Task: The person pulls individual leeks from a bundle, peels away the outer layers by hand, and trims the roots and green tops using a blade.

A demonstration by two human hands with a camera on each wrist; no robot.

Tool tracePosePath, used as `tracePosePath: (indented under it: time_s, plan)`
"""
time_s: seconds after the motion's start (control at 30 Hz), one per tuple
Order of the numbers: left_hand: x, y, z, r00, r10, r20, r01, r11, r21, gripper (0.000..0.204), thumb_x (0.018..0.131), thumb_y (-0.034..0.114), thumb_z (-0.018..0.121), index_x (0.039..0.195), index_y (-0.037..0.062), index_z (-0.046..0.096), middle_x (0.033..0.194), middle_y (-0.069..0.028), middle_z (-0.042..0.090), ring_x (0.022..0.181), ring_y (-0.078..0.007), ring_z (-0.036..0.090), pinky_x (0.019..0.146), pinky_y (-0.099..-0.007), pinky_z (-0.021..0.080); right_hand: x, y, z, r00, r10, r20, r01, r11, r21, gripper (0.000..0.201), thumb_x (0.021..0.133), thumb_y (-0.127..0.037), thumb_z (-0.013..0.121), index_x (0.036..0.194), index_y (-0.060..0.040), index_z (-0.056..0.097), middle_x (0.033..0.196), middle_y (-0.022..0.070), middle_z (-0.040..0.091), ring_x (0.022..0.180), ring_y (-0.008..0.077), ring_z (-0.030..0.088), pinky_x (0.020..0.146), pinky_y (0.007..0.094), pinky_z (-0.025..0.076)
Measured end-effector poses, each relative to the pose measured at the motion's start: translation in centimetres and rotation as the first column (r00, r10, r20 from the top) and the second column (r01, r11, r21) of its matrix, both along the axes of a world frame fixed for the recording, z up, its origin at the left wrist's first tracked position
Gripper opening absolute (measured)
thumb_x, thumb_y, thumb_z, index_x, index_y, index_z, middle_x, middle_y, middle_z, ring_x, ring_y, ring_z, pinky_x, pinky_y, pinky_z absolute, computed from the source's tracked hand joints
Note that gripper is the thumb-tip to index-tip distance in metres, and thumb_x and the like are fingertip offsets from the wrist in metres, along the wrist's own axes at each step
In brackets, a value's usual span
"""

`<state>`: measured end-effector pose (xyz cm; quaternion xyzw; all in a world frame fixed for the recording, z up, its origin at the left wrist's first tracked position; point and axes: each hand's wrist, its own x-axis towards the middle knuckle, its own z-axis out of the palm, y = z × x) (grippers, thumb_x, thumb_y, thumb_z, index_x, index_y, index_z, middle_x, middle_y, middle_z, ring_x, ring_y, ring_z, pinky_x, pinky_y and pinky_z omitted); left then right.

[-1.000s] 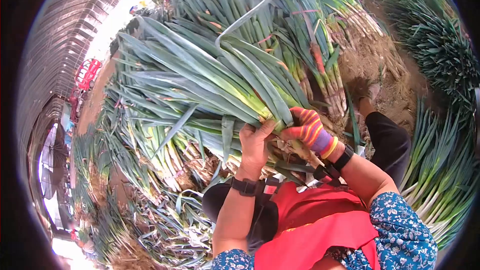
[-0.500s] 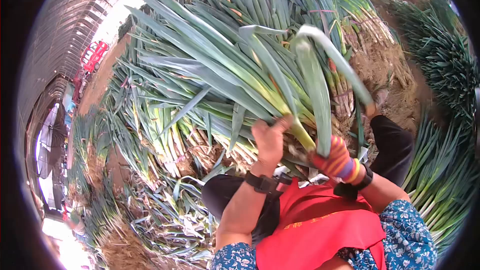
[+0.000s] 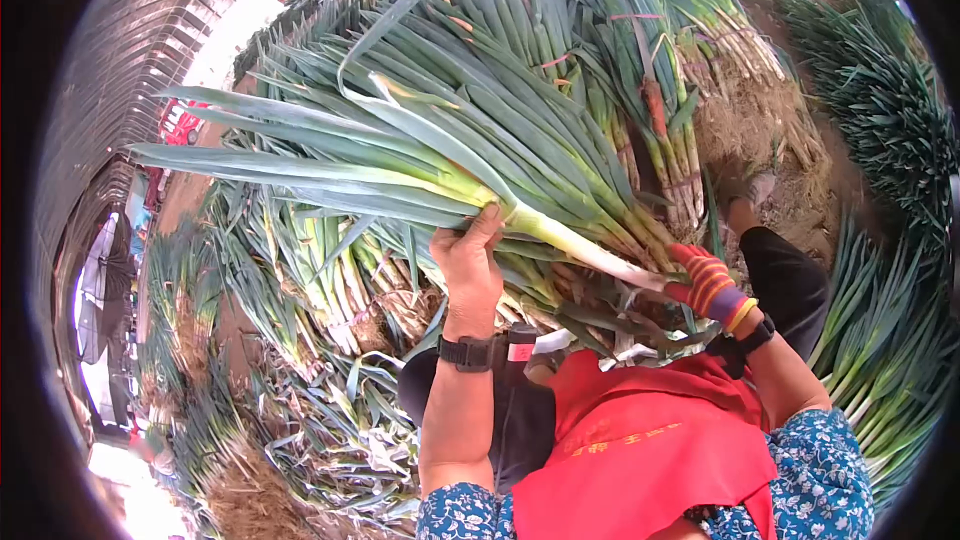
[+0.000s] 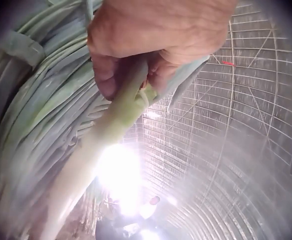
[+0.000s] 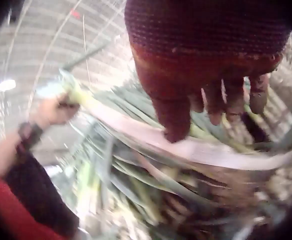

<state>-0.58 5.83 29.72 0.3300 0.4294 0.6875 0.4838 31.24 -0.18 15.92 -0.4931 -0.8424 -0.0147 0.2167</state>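
A large green onion [image 3: 580, 245] slants across the head view, its leaves spread to the left and its pale stem running down toward the right. My bare left hand [image 3: 470, 265] pinches it where the leaves meet the stem; the left wrist view shows thumb and fingers around the stalk [image 4: 108, 120]. My right hand [image 3: 710, 285], in a striped glove, is at the white root end. In the right wrist view its fingers [image 5: 213, 102] are spread and fairly straight, with the thumb over the white stem [image 5: 206, 152].
Tied bundles of green onions [image 3: 540, 30] lie piled ahead, roots toward me. Loose leaf scraps [image 3: 370, 450] cover the ground at lower left. More green onions [image 3: 870, 340] lie at the right. A red apron [image 3: 640, 450] covers my lap, and a red vehicle [image 3: 182, 125] stands far left.
My right hand stripped an outer leaf down and away; that leaf is out of its grasp now. The glove moved right, to the root end. The left hand swung the stalk flatter, leaves leftward.
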Motion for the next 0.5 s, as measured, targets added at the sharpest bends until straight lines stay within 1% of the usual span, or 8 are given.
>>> tracePosePath:
  time_s: [0.03,0.1,0.13,0.17,0.2,0.3,0.4,0.5]
  plan:
    - [-0.1,-0.1,0.0,1.000,-0.016,-0.001,0.016,1.000,-0.017,0.016,0.072,0.004,0.071,0.086,0.0013,0.063,0.077,-0.0045,0.062,0.065,-0.0127,0.057,0.056,-0.0241,0.042,-1.7,0.3,1.2,1.000,-0.005,-0.007,0.005,1.000,0.010,0.056,0.072,-0.029,0.070,0.117,-0.0019,0.049,0.083,0.0107,0.061,0.082,0.0258,0.059,0.072,0.0342,0.048]
    - [0.6,-0.2,0.4,0.996,-0.064,0.055,0.065,0.998,-0.013,0.017,0.073,0.004,0.070,0.087,0.0014,0.062,0.078,-0.0047,0.062,0.066,-0.0135,0.057,0.057,-0.0255,0.044,-4.2,0.8,3.1,0.888,0.087,-0.452,-0.113,0.993,-0.030,0.052,0.072,-0.029,0.073,0.112,-0.0009,0.054,0.082,0.0119,0.062,0.076,0.0187,0.059,0.068,0.0313,0.047]
    - [0.8,-0.3,0.4,0.987,-0.106,0.117,0.109,0.994,-0.022,0.017,0.074,0.004,0.070,0.089,0.0015,0.062,0.080,-0.0049,0.062,0.067,-0.0142,0.058,0.058,-0.0268,0.047,-5.0,0.6,3.2,0.889,0.086,-0.451,-0.108,0.994,-0.022,0.052,0.072,-0.029,0.073,0.112,-0.0009,0.054,0.082,0.0119,0.062,0.076,0.0187,0.059,0.068,0.0313,0.047]
    - [0.5,-0.2,-0.3,0.978,-0.187,0.090,0.184,0.982,0.036,0.021,0.078,0.008,0.066,0.098,0.0024,0.058,0.085,-0.0041,0.061,0.077,-0.0165,0.060,0.064,-0.0326,0.052,-5.7,-0.1,3.1,0.825,-0.090,-0.558,-0.176,0.897,-0.405,0.049,0.072,-0.028,0.073,0.108,0.0005,0.056,0.078,0.0097,0.061,0.072,0.0142,0.056,0.066,0.0294,0.046]
    - [0.6,-0.3,-0.3,0.977,-0.192,0.092,0.189,0.981,0.039,0.021,0.078,0.008,0.066,0.098,0.0024,0.058,0.085,-0.0041,0.061,0.077,-0.0165,0.060,0.064,-0.0326,0.052,-6.3,-0.9,2.9,0.761,-0.296,-0.577,-0.281,0.651,-0.705,0.045,0.073,-0.027,0.073,0.104,0.0019,0.058,0.074,0.0075,0.061,0.068,0.0097,0.053,0.063,0.0275,0.045]
    - [0.7,-0.9,0.1,0.931,-0.253,0.264,0.245,0.968,0.063,0.014,0.079,0.007,0.065,0.092,0.0026,0.059,0.084,-0.0065,0.062,0.075,-0.0175,0.060,0.065,-0.0326,0.053,-8.1,-2.6,4.4,0.512,-0.519,-0.685,-0.577,0.383,-0.722,0.033,0.074,-0.021,0.072,0.097,0.0010,0.061,0.073,-0.0019,0.059,0.065,0.0046,0.049,0.057,0.0241,0.042]
    - [1.1,-0.5,-0.7,0.887,-0.214,0.409,0.240,0.971,-0.014,0.013,0.080,0.008,0.064,0.092,0.0028,0.059,0.083,-0.0061,0.062,0.072,-0.0173,0.060,0.061,-0.0310,0.051,-8.5,-2.9,5.2,0.458,-0.562,-0.689,-0.695,0.258,-0.671,0.033,0.074,-0.020,0.072,0.097,0.0006,0.061,0.073,-0.0018,0.058,0.061,0.0043,0.048,0.054,0.0221,0.040]
    - [0.6,0.3,-0.9,0.910,-0.314,0.271,0.340,0.939,-0.055,0.013,0.080,0.007,0.063,0.091,0.0017,0.060,0.076,-0.0078,0.062,0.059,-0.0158,0.057,0.050,-0.0276,0.047,-8.3,-3.0,6.3,0.391,-0.568,-0.724,-0.695,0.333,-0.637,0.036,0.074,-0.020,0.071,0.100,0.0014,0.059,0.073,-0.0019,0.057,0.060,0.0041,0.049,0.052,0.0208,0.038]
